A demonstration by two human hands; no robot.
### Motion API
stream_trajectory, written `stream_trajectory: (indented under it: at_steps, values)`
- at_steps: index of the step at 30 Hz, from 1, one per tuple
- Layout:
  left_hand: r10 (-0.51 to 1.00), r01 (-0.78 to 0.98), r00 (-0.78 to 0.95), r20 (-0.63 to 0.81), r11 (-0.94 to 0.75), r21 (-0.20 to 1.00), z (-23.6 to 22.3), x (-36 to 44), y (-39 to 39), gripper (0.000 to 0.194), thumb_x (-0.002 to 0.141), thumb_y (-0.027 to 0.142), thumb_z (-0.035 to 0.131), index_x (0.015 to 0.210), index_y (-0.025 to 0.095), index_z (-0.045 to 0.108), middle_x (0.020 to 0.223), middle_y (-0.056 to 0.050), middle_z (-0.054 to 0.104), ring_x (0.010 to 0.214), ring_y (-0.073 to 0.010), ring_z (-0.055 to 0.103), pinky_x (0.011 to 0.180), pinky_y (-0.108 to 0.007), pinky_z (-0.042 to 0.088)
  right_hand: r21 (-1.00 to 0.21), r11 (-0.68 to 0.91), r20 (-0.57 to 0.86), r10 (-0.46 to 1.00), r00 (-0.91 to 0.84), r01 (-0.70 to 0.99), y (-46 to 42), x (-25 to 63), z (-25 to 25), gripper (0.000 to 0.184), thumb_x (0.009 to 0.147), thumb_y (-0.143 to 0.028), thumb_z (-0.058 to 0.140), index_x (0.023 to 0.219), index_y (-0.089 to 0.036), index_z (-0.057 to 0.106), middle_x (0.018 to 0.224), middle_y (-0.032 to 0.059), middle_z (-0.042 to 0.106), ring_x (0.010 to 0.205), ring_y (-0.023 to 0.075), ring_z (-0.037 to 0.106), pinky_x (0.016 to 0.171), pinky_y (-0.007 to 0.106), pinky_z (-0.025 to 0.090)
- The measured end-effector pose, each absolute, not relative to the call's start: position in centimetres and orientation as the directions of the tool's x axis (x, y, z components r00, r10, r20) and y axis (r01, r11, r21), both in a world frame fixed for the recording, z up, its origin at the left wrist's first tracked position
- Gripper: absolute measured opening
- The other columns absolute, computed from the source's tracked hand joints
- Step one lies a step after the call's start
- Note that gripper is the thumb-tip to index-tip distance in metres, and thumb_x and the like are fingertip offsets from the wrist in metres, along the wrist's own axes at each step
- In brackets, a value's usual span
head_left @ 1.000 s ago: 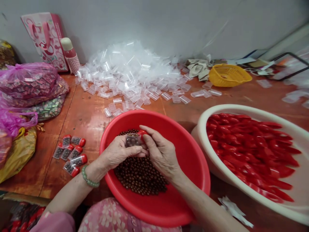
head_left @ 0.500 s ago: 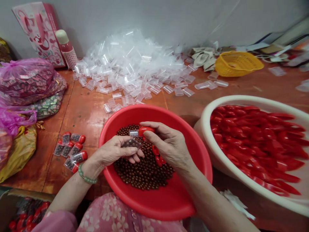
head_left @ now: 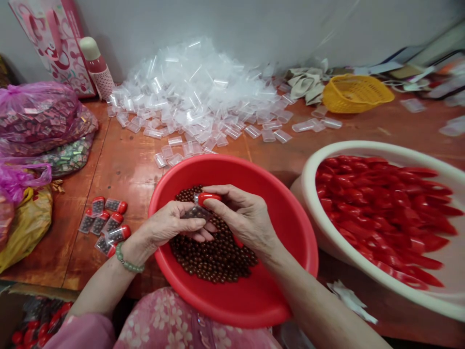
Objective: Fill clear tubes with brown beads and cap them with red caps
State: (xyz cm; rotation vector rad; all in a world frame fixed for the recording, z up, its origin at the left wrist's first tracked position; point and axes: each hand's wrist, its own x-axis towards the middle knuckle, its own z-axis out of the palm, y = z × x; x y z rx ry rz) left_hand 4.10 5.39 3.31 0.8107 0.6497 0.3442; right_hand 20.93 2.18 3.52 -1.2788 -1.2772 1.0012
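Note:
Over a red plastic basin (head_left: 232,303) my two hands meet. My left hand (head_left: 170,223) pinches a clear tube of dark beads (head_left: 196,212). My right hand (head_left: 243,218) grips a clear tube with a red cap (head_left: 208,198) just above it; I cannot tell whether the two pieces touch. Below my hands, glossy brown beads (head_left: 212,257) fill the bottom of the basin. A jade-green bead bracelet (head_left: 127,259) circles my left wrist. Several filled, red-capped tubes (head_left: 107,225) lie on the table left of the basin.
A white basin of red caps (head_left: 381,218) stands to the right on the orange wooden table (head_left: 123,169). Behind lies a heap of clear tubes (head_left: 189,97). Bulging pink plastic bags (head_left: 38,114) sit left, a yellow basket (head_left: 358,94) back right, and a cardboard box (head_left: 36,315) lower left.
My hands have drawn closer, bringing the red-capped tube and the bead tube nearer together. The loose red caps in the basin are now mostly hidden behind my right hand.

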Motion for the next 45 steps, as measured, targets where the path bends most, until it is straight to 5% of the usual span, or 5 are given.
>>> stream_trajectory:
  at_steps: [8,28,37,45]
  values:
    - [0.517,-0.01,0.75,-0.412,0.632,0.775,3.2,4.1,5.3,0.04,0.067,0.039,0.08,0.09,0.008,0.068,0.083,-0.008,0.071,0.072,-0.0122,0.068,0.068,-0.021,0.055,-0.949,0.154,0.163,0.987,0.011,0.277,2.3,21.7,4.0,0.015,0.079,-0.025,0.068,0.092,-0.021,0.073,0.087,0.003,0.075,0.08,0.0168,0.07,0.076,0.03,0.055]
    - [0.584,-0.084,0.716,-0.383,0.617,0.783,3.2,4.0,5.6,0.035,0.071,0.034,0.077,0.093,0.008,0.067,0.082,-0.008,0.07,0.073,-0.012,0.066,0.071,-0.022,0.053,-0.934,0.115,0.128,0.992,0.017,0.339,2.4,22.3,3.8,0.016,0.08,-0.03,0.067,0.092,-0.021,0.073,0.086,0.0037,0.075,0.077,0.0179,0.069,0.073,0.031,0.055]
    - [0.595,-0.123,0.709,-0.378,0.633,0.764,3.1,3.9,5.6,0.039,0.069,0.034,0.079,0.096,0.01,0.066,0.083,-0.007,0.07,0.073,-0.0123,0.067,0.07,-0.022,0.053,-0.852,0.223,0.216,0.974,-0.069,0.473,2.1,23.7,4.1,0.013,0.082,-0.028,0.066,0.093,-0.022,0.072,0.086,0.0036,0.074,0.078,0.0175,0.067,0.075,0.031,0.054]
    - [0.583,-0.104,0.702,-0.409,0.652,0.751,3.5,4.0,5.5,0.034,0.068,0.022,0.078,0.097,0.01,0.067,0.083,-0.007,0.071,0.075,-0.0125,0.067,0.073,-0.024,0.052,-0.922,0.159,0.187,0.981,0.047,0.354,2.3,22.7,3.8,0.014,0.08,-0.029,0.067,0.091,-0.022,0.072,0.085,0.0034,0.074,0.075,0.0171,0.068,0.069,0.03,0.054]
